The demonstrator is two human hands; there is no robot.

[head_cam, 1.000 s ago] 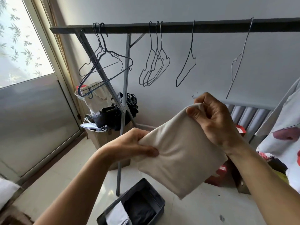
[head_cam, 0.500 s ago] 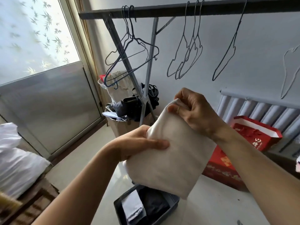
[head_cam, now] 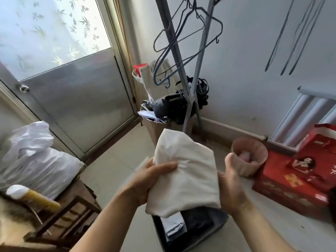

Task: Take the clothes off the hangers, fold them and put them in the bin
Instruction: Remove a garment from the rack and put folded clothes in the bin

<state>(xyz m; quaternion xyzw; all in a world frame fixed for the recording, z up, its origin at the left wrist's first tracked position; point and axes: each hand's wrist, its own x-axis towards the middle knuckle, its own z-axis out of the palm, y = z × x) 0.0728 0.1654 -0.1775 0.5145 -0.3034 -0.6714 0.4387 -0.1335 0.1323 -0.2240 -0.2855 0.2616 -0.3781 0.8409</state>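
Cream-white folded cotton garment (head_cam: pixel 185 171) hangs in the air between both hands, directly above the near end of the dark grey plastic bin (head_cam: pixel 159 233) on the floor. The left hand (head_cam: pixel 154 177) holds it by the left edge, with the thumb pressed on top and bunching the cloth and the fingers hidden underneath. The right hand (head_cam: pixel 231 182) touches the right edge with its thumb standing free. Its fingers are behind the cloth, so I cannot tell whether they grip.

The fold looks loose, puffed at the top with a slack lower corner. If the left pinch is the only real hold, the layers could slide apart on the way down and the piece would land unfolded.

The bin already holds a pale blue folded piece (head_cam: pixel 174 226) and a dark folded piece (head_cam: pixel 198 219) side by side. The garment looks wider than either, so it may settle tilted or drape over the rim. It also hides much of the bin from view, so a blind release risks dropping it onto the floor.

Bare wire hangers (head_cam: pixel 183 39) hang on the grey metal rack (head_cam: pixel 192 99) behind, well apart from the hands. A red cardboard box (head_cam: pixel 291 188) lies to the right.
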